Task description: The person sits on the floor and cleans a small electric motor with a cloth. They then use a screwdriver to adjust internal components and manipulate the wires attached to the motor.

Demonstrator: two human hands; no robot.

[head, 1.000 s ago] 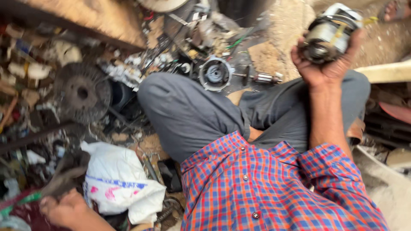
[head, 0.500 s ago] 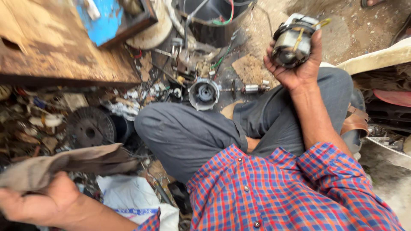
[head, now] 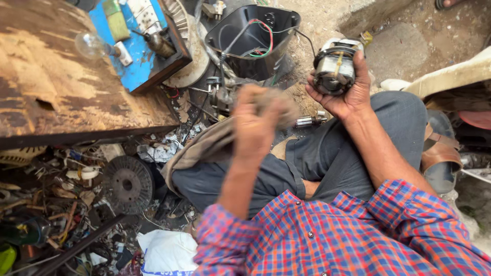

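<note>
motor (head: 335, 66): dull grey metal, copper windings, in right hand (head: 348, 94)
rag (head: 215, 143): grimy matt cloth, in left hand (head: 255, 122)
board (head: 56, 87): rough worn wood, left of it

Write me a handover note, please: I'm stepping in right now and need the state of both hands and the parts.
Right hand: raised, gripping a small electric motor, its open end towards the camera.
Left hand: blurred, clutching a grey-brown rag that trails over the left knee, close to the motor but not touching it.
Nearby: black plastic housing with red and green wires on the ground ahead; ribbed metal disc at left.
Done: motor and rag in hand.
Left: rag not yet on the motor.
</note>
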